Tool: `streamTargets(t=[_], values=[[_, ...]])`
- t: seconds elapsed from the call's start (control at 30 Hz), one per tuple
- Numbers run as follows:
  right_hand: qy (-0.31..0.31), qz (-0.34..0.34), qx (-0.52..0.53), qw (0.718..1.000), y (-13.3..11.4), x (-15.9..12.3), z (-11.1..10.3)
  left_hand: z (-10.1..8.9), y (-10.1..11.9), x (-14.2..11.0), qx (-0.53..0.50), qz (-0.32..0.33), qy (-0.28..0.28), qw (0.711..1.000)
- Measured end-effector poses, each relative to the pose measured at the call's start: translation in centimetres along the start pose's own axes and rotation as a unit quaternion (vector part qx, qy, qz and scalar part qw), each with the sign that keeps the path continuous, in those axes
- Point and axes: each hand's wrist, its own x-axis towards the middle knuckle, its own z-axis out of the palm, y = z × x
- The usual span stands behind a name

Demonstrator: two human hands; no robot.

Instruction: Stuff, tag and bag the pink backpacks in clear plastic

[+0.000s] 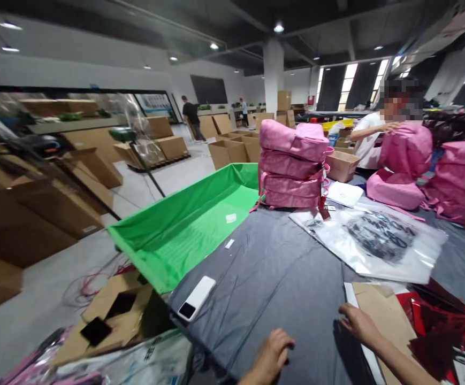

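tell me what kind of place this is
Probably a packing workshop or warehouse: pink backpacks are stacked on a cloth-covered table, a clear plastic bag with dark print lies near them, and open cardboard boxes stand on the floor beyond.

The left hand (271,354), toward five-thirty, is bare. Toward four o'clock, the right hand (358,323) and forearm (396,355) are bare.

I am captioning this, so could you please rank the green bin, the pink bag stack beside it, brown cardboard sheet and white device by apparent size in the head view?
1. Green bin
2. Pink bag stack and brown cardboard sheet, order unsure: the right forearm hides part of the sheet
3. White device
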Motion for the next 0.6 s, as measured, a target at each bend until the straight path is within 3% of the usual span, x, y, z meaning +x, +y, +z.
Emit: streamTargets(t=[0.07, 0.13, 0.23, 0.37, 0.5, 0.6], values=[[0.026, 0.046, -0.027, 0.998, 1.7, 1.2, -0.9, 0.7, 1.3, 5.1, -0.004, -0.025, -0.046, 0.999], [0.061, 0.086, -0.052, 0.993, 2.9, 2.5, -1.6, 2.0, 2.1, 9.2, -0.019, -0.068, -0.046, 0.996], [0.116, 0.136, -0.091, 0.98, 4.3, 5.0, -2.3, 4.9, 2.1, 13.3, -0.062, -0.161, -0.031, 0.984], [0.17, 0.175, -0.147, 0.959, 5.8, 9.2, -2.9, 7.2, 1.0, 15.6, -0.138, -0.247, 0.027, 0.959], [0.201, 0.197, -0.174, 0.944, 7.7, 12.7, -2.7, 7.3, -1.0, 16.2, -0.205, -0.272, 0.054, 0.939], [0.181, 0.182, -0.16, 0.953, 10.1, 13.9, -3.0, 7.3, -2.3, 15.9, -0.249, -0.298, 0.052, 0.92]])
